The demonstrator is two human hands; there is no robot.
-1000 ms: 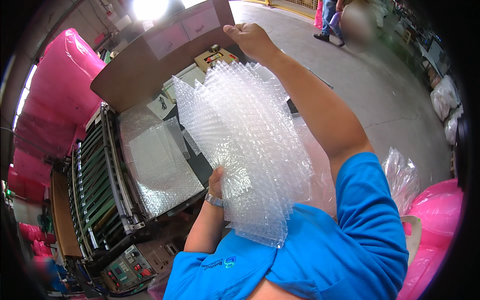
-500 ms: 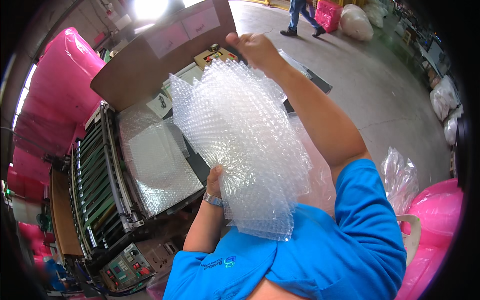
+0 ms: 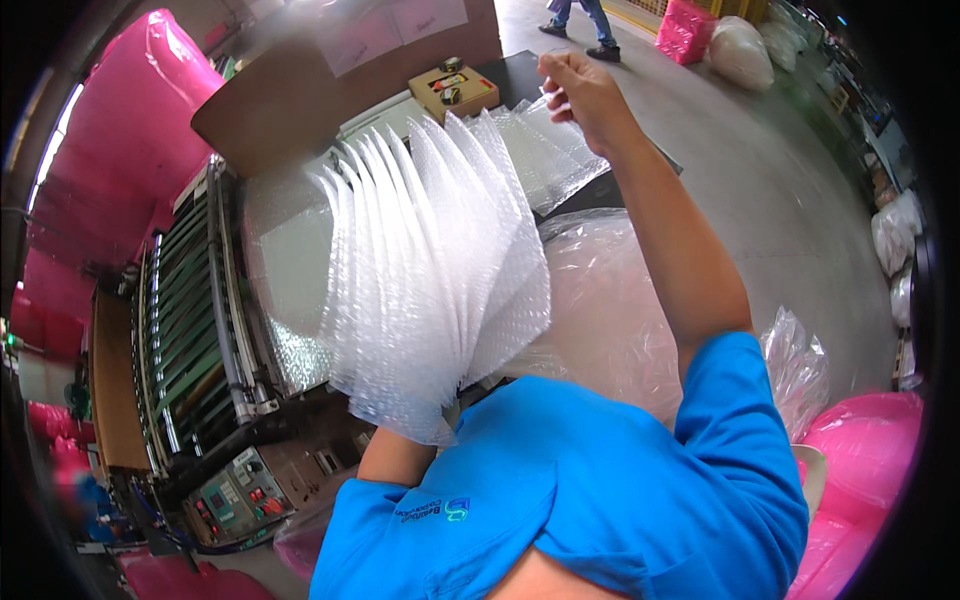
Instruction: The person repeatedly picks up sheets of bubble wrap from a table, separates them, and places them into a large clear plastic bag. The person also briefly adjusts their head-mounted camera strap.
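A thick stack of clear bubble wrap sheets (image 3: 430,240) stands fanned out in front of my chest, its upper edges separated into several leaves. My left forearm (image 3: 398,458) goes up behind the stack's lower end, where the sheets hide my left hand; they are held up off the table there. Raised at the upper right, my right hand (image 3: 590,100) has its fingers curled in and visibly nothing in them. It is apart from the stack, above more bubble wrap sheets (image 3: 545,150) lying on the dark table.
Left of the stack is a machine with green belts and rollers (image 3: 190,330), with a control panel (image 3: 235,500) below. A cardboard box (image 3: 452,92) holding small items sits before a brown board (image 3: 300,95). Clear plastic (image 3: 610,310) lies beside me; pink bags (image 3: 865,440) stand right. A person (image 3: 590,25) walks beyond.
The stack has tilted left and its leaves have spread into a fan. My right hand has moved right, away from its top. My left hand has become hidden. The far person has moved left.
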